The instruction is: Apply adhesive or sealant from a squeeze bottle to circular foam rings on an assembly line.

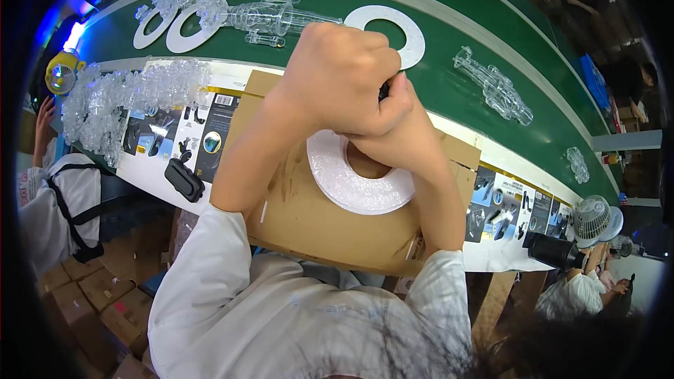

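Note:
My left hand [347, 74] is closed in a fist, raised over a piece of brown cardboard [309, 228]. A small dark bit of something [383, 91] peeks out beside its thumb; what it is, I cannot make out. Pressed close beneath the left hand is my right hand [397, 133], its fingers mostly hidden. Under both hands a flat white ring [361, 196] with a glossy, speckled surface lies on the cardboard. My wrists and forearms cover part of the ring's far side.
Clear plastic assemblies [274, 20] and another white ring [414, 42] lie on the green conveyor belt [449, 91] ahead. Clear plastic parts [140, 91] are heaped at left, near a black device [184, 181]. At right are a black cylinder [554, 250] and a fan [593, 217]. Other people sit at both sides.

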`<move>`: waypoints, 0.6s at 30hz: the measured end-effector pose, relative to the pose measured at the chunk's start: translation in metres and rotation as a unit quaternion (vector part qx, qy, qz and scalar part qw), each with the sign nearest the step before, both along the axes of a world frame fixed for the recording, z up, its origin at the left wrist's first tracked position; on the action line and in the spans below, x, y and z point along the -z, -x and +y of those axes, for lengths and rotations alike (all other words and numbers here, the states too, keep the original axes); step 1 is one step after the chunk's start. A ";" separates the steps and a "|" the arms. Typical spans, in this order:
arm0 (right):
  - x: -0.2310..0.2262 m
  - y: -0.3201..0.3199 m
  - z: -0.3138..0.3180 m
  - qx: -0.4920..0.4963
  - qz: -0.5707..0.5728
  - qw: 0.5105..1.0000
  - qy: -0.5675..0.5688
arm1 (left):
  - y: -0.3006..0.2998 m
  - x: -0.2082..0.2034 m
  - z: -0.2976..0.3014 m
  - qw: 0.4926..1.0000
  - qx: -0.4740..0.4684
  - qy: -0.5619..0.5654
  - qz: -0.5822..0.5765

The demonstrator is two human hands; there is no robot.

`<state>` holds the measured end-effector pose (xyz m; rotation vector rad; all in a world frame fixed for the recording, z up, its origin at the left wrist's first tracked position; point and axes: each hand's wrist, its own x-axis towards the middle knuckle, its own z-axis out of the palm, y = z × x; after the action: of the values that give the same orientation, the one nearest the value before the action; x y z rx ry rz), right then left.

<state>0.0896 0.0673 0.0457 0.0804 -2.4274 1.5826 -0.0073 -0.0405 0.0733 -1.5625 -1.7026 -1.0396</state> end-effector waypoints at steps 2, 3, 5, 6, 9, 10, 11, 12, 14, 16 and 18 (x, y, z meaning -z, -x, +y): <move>0.003 0.003 -0.002 -0.011 0.018 1.000 -0.004 | 0.001 0.003 -0.004 1.000 -0.003 0.003 -0.001; 0.005 0.004 -0.003 -0.021 0.037 0.999 -0.009 | 0.002 0.004 -0.005 1.000 -0.005 0.005 -0.002; 0.004 0.003 -0.003 -0.015 0.032 0.999 -0.016 | 0.004 0.007 -0.003 1.000 -0.002 0.002 -0.003; 0.004 0.003 -0.002 -0.008 0.029 0.999 -0.023 | 0.004 0.008 -0.002 1.000 0.002 -0.001 0.000; 0.001 0.002 -0.004 -0.005 0.028 0.999 -0.031 | 0.004 0.006 -0.003 1.000 -0.002 0.007 -0.002; 0.000 0.002 -0.003 -0.005 0.027 0.999 -0.031 | 0.004 0.007 -0.003 1.000 -0.002 0.007 -0.003; 0.000 0.002 -0.001 -0.006 -0.018 0.999 -0.037 | 0.005 0.007 -0.003 1.000 -0.003 0.009 -0.001; -0.001 0.002 -0.001 -0.007 -0.062 0.997 -0.043 | 0.005 0.007 -0.003 1.000 -0.004 0.011 0.001; -0.002 0.002 0.000 -0.005 -0.065 0.997 -0.043 | 0.005 0.007 -0.003 1.000 -0.004 0.014 0.000; -0.001 0.002 0.001 -0.001 -0.068 0.997 -0.044 | 0.005 0.007 -0.003 1.000 -0.003 0.016 -0.001; 0.001 0.001 0.003 -0.016 -0.066 0.997 -0.036 | 0.004 0.006 -0.002 1.000 -0.009 0.025 0.000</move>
<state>0.0883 0.0701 0.0451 0.0286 -2.5969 1.5593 -0.0109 -0.0428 0.0677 -1.5761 -1.7505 -0.9950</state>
